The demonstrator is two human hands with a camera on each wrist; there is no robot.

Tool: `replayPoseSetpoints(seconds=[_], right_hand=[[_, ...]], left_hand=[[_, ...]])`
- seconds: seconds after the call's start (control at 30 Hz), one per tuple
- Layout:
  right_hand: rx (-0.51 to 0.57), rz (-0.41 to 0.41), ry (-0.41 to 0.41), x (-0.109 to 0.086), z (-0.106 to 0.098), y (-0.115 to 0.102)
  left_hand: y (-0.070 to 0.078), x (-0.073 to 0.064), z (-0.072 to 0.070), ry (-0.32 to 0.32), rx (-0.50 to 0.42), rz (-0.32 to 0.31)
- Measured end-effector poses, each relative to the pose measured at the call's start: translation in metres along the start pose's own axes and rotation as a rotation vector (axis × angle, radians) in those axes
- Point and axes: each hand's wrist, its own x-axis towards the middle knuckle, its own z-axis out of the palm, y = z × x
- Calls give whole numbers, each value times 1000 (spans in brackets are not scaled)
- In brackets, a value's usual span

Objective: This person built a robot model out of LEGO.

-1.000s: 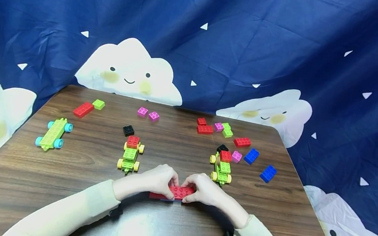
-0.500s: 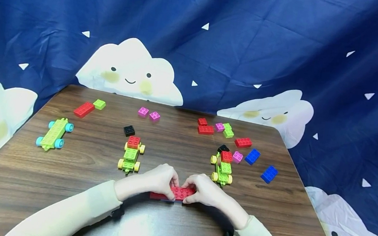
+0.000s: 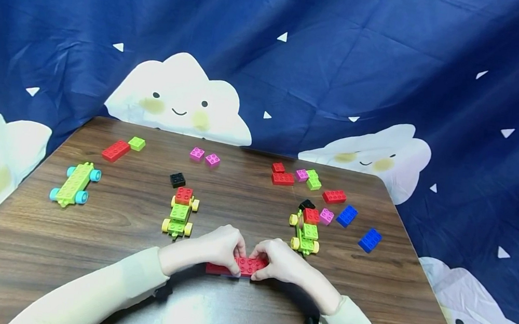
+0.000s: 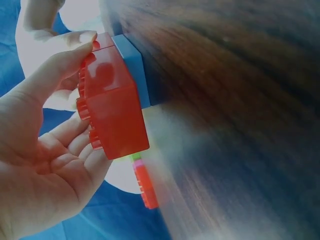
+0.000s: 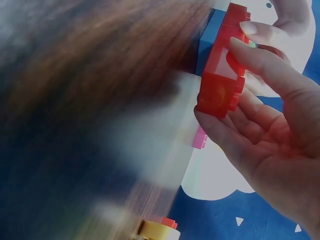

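Observation:
Two red building bricks lie end to end in front of me, bridged underneath by a blue brick. My left hand pinches the left red brick near the seam, thumb on its near side and fingers on its far side. The right red brick is gripped likewise by my right hand. The hands almost meet over the bricks, whose studs face up and are partly covered by fingers. In both wrist views the blue brick sits under the red ones, close to the tabletop.
Beyond my hands stand two green cars with yellow wheels, a left car and a right car. A green chassis with blue wheels sits far left. Loose blue bricks, black, pink, green and red ones lie about the wooden table.
Both hands keep their hold on the red bricks in the same place. Only a slight shift of the head view shows.

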Motion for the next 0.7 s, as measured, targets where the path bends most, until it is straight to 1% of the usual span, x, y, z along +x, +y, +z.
replayPoseSetpoints(seconds=[0.13,0.27,0.33,0.4,0.53,0.7], right_hand=[[-2,28,-12,0,0,-2],[-8,31,-20,0,0,-1],[-10,26,-22,0,0,-1],[-15,17,-21,0,-1,-1],[-26,-4,-1,0,-3,-2],[-21,-27,28,4,-3,-8]], left_hand=[[-1,-1,0,-29,1,7],[-4,-3,-1,-46,8,55],[-6,-4,-1,-44,20,80],[-7,-7,-3,-41,27,91],[-10,-12,-8,-44,18,88],[-15,-17,-14,-54,17,65]])
